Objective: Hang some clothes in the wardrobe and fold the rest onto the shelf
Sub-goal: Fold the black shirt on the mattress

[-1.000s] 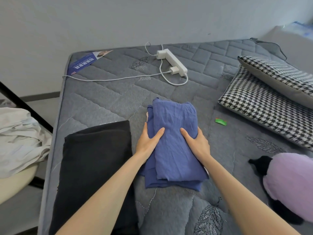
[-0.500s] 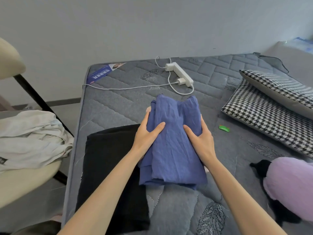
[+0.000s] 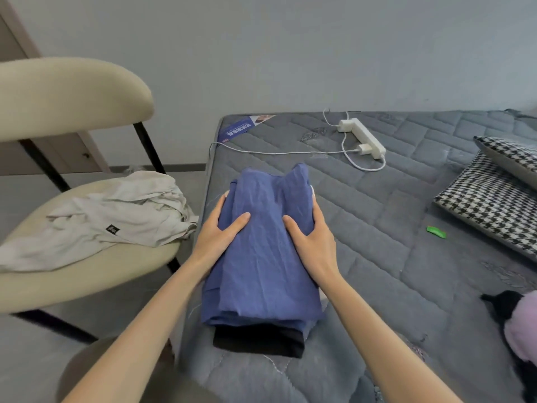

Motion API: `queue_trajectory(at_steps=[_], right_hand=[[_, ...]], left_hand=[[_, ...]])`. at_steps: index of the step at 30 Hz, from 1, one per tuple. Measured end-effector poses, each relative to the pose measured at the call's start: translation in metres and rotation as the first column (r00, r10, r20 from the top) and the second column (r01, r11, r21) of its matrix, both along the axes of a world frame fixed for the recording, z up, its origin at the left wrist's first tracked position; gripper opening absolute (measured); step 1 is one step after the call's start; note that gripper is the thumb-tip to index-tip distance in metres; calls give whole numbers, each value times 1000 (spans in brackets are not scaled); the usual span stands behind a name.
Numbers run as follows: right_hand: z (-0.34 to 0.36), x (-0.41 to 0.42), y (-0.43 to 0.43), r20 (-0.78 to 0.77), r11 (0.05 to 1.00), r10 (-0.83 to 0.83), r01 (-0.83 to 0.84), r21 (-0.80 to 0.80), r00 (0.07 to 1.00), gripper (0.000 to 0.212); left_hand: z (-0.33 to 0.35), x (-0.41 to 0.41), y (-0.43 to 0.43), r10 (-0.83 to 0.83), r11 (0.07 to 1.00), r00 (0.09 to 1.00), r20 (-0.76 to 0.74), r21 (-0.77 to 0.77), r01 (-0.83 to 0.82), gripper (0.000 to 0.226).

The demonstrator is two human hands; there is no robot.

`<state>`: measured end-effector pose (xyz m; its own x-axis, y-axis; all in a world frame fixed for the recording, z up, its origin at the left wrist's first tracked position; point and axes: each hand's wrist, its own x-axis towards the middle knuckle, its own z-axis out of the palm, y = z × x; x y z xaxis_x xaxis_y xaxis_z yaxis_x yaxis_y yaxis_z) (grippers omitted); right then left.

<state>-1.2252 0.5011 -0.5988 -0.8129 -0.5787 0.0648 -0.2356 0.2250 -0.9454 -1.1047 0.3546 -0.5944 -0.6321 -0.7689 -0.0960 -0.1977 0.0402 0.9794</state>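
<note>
Blue crinkled folded garment lay atop a folded black garment on the grey quilted mattress, its sides clasped by left hand and right hand. Stacking seemed underway; next, the pile needs carrying level to the shelf.

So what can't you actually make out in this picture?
All in the head view:
- The black garment is mostly hidden under the folded blue garment.
- The fingers of the left hand and right hand are mostly tucked behind the blue cloth.
- The purple object is cut off by the right edge.
- The print on the blue leaflet is too small to read.
- The wardrobe and shelf are out of frame.
</note>
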Motion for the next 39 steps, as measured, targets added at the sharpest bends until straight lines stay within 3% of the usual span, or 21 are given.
queue_trajectory(at_steps=[6, 10, 12, 15, 18, 21, 23, 27, 32, 39], right_hand=[[-37, 22, -4, 69, 990, 29, -38, 135, 997, 72], [-58, 24, 6, 83, 953, -16, -9, 303, 996, 68], [-57, 23, 7, 45, 944, -5, -10, 331, 999, 68], [-47, 22, 5, -56, 883, 73, -38, 467, 996, 69], [-31, 25, -3, -312, 796, 160, 65, 602, 937, 65], [-17, 27, -20, -500, 881, 240, 29, 472, 832, 59], [-16, 29, -34, -513, 895, 307, -60, 443, 802, 55], [-39, 33, -49, -368, 832, 352, -108, 544, 861, 52], [-75, 34, -51, -446, 777, 361, 1, 630, 819, 53], [-82, 32, -56, -444, 762, 381, -4, 647, 811, 53]], left_hand=[[-33, 29, -3, -3, 998, 997, 83, 68, -3, 77], [-50, 43, 1, -51, 987, 981, 187, 158, 22, 51], [-49, 45, 1, -51, 993, 968, 244, 115, 23, 59], [-43, 46, 2, -69, 998, 892, 447, 32, 61, 84], [-34, 44, 6, 49, 963, 793, 607, -239, 123, 79], [-25, 31, 11, 185, 775, 857, 480, -608, 173, 61], [-24, 16, 14, 169, 703, 873, 458, -676, 219, 56], [-44, -2, 22, 122, 734, 836, 535, -616, 287, 52], [-81, 7, 13, 85, 783, 828, 555, -551, 289, 51], [-89, 6, 7, 63, 812, 846, 530, -519, 265, 51]])
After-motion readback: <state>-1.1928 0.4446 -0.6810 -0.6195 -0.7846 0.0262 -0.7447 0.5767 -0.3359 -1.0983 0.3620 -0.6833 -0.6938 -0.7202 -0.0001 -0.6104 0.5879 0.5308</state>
